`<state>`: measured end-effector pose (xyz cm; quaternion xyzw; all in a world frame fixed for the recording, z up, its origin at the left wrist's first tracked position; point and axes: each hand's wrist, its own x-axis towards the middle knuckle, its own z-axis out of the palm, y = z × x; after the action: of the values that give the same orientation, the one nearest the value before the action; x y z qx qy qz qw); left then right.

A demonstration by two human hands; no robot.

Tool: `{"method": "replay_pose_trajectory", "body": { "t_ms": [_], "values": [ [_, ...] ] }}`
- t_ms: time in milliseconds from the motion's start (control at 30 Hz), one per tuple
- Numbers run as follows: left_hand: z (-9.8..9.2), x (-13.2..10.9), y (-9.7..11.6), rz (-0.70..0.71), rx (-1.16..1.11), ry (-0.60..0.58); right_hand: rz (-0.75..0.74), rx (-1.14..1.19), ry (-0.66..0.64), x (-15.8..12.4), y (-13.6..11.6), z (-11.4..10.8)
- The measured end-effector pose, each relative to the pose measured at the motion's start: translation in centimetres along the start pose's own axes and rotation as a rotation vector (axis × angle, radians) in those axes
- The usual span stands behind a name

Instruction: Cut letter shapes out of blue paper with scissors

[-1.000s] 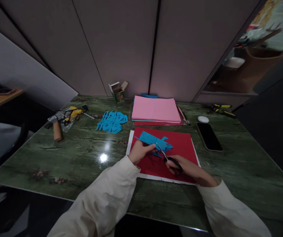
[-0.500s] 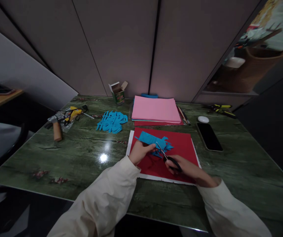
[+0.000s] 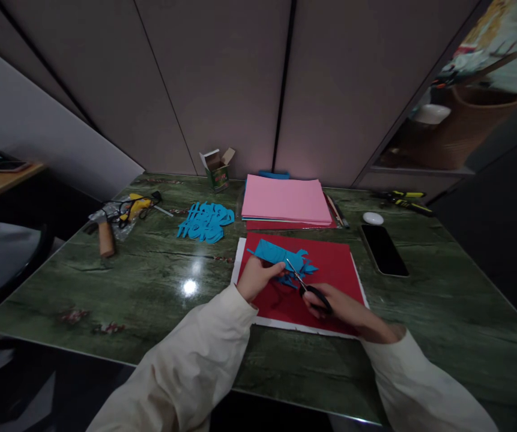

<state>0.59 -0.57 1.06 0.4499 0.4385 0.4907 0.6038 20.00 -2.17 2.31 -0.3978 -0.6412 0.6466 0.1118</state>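
Under beige panels (image 3: 226,90), green marbled tabletop (image 3: 118,288)

Left hand (image 3: 258,278) holding blue paper (image 3: 272,252), right hand (image 3: 330,306) working black-handled scissors (image 3: 307,290), red card (image 3: 332,264) beneath

Loose cream long-sleeved top: left sleeve (image 3: 186,366) and right sleeve (image 3: 423,384) of soft, creased fabric, gathered in folds, wide cuffs ending at the wrists, then a bare left hand (image 3: 257,278) and a bare right hand (image 3: 330,305).
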Motion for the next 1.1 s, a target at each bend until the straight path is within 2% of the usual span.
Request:
{"method": "replay_pose_trajectory", "body": {
  "t_ms": [667, 1100],
  "values": [
    [0.26, -0.23, 0.66, -0.038, -0.049, 0.034, -0.019, -0.045, 0.015, 0.19, 0.23, 0.12],
    [0.45, -0.32, 0.24, -0.039, -0.119, 0.077, -0.034, -0.046, 0.047, 0.40, 0.29, 0.56]
  ]
}}
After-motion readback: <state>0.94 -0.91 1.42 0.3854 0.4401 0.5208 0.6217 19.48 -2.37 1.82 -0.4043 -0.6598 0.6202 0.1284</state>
